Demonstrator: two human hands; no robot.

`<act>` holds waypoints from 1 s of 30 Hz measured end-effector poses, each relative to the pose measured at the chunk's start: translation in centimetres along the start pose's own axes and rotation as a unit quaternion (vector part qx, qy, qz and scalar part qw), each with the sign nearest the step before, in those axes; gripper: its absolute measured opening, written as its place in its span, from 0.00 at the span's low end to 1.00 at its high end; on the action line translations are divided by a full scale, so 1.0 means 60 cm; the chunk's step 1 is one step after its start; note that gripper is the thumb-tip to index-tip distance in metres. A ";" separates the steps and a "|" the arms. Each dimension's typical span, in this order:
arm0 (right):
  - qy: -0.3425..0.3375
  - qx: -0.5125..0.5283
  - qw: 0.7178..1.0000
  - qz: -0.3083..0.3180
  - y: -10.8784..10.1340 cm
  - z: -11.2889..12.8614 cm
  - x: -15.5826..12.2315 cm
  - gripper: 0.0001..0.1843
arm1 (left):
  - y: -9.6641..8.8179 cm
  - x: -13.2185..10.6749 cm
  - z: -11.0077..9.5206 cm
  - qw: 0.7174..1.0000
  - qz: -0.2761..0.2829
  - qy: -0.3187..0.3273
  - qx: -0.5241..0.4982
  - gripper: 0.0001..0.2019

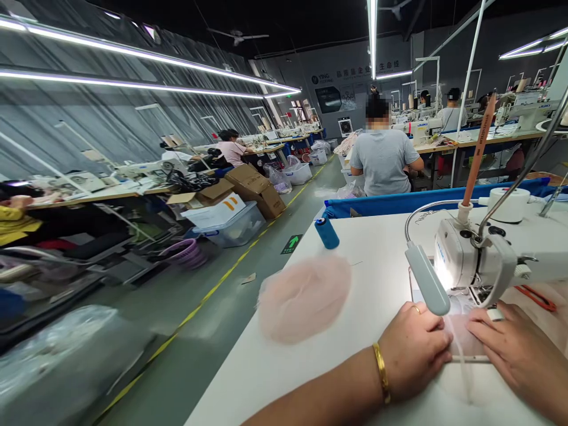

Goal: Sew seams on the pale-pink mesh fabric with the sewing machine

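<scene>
Pale pink sheer fabric [465, 331] lies under the presser-foot area of a white sewing machine [452, 251], lit by its lamp. My left hand [412, 349], with a gold bracelet and a ring, is closed with curled fingers on the fabric's left edge. A narrow whitish strip [459, 349] trails between my hands toward me. On the right, my right hand [517, 349] rests flat on the fabric, fingers stretched toward the needle area. Its fingertips partly cover the cloth. The needle itself is hard to make out.
A heap of pink tulle [306, 299] and a blue thread cone [327, 232] are on the white table [377, 284]. Orange-handled snips [536, 297] lie right of the machine. A co-worker [380, 151] sits ahead. Boxes [252, 189] stand across the aisle.
</scene>
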State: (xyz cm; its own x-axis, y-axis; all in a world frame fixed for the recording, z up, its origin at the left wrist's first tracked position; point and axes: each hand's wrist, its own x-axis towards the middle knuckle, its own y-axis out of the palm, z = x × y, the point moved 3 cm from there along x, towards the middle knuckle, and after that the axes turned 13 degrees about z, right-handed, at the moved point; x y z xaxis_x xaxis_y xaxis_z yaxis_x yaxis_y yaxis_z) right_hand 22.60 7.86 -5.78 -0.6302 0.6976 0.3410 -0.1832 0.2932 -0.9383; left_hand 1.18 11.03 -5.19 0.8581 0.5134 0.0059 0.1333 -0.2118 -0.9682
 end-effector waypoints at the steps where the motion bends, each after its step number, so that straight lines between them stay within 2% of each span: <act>1: -0.010 0.002 1.000 -0.008 -0.002 0.002 0.001 0.19 | 0.001 0.000 -0.001 1.000 -0.005 0.004 0.002 0.06; 3: -0.040 0.014 0.999 -0.014 -0.002 0.010 0.002 0.21 | 0.003 -0.001 -0.003 1.000 -0.010 0.017 0.004 0.07; 5: -0.049 0.029 0.998 -0.015 0.002 0.018 0.001 0.19 | 0.006 -0.001 -0.004 0.999 -0.009 0.030 0.008 0.07; 15: -0.012 0.038 0.999 0.007 0.031 0.015 -0.007 0.20 | 0.011 0.001 -0.002 0.999 -0.024 0.020 0.025 0.07; 23: 0.031 0.013 0.998 0.053 0.046 0.005 -0.005 0.23 | 0.011 0.012 0.018 0.998 -0.049 0.003 0.033 0.06; 27: 0.037 0.041 0.998 0.039 0.041 -0.001 -0.011 0.25 | 0.014 0.014 0.031 0.998 -0.061 -0.011 0.024 0.06; 30: 0.017 0.092 0.994 0.056 0.031 -0.002 -0.018 0.20 | 0.012 0.013 0.034 0.998 -0.056 -0.018 -0.007 0.06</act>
State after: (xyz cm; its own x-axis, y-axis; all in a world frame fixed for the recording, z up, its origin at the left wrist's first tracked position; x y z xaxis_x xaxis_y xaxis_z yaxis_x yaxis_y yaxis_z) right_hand 23.03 7.71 -7.87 -0.6294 0.7415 0.2326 -0.2502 0.0900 -0.9640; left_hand 0.96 12.98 -6.42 0.8194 0.5635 0.1048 0.2344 -0.1626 -0.9584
